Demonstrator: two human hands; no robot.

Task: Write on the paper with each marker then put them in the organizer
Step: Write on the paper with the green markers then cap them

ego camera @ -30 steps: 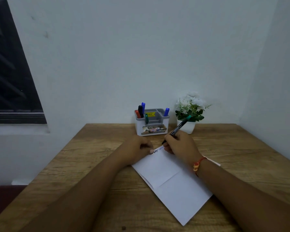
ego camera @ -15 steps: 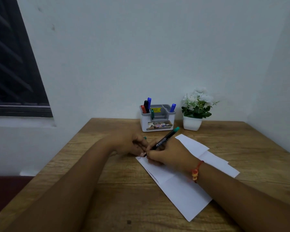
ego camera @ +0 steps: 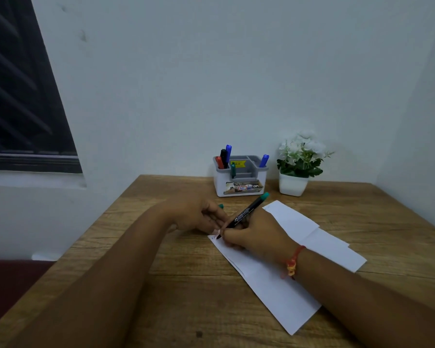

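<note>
The right hand (ego camera: 256, 237), a little right of the frame centre, grips a black marker (ego camera: 244, 214) in a writing grip. The fingers are closed round the lower part of the barrel. The tip touches the upper left corner of the paper (ego camera: 287, 292), and the green rear end points up and to the right, toward the organizer (ego camera: 220, 187). The marker is tilted like this because the hand rests on the sheet and writes with the tip just in front of the fingers. Some small writing shows beside the tip, but it is too small to read.

The left hand (ego camera: 199, 217) lies on the table (ego camera: 199, 297) just left of the tip, with its fingers curled. A green cap (ego camera: 221, 206) shows at the far side of these fingers, so I judge that this hand holds the cap ready for closing the marker. Its fingertips are at the paper corner, probably to hold the sheet steady.

The organizer stands at the far edge of the table, above the hands in the frame and well apart from them. Five other markers (ego camera: 223, 156) stand in it already. A plant (ego camera: 297, 167) in a white pot stands just to its right. In my judgement this marker is in its writing step.
</note>
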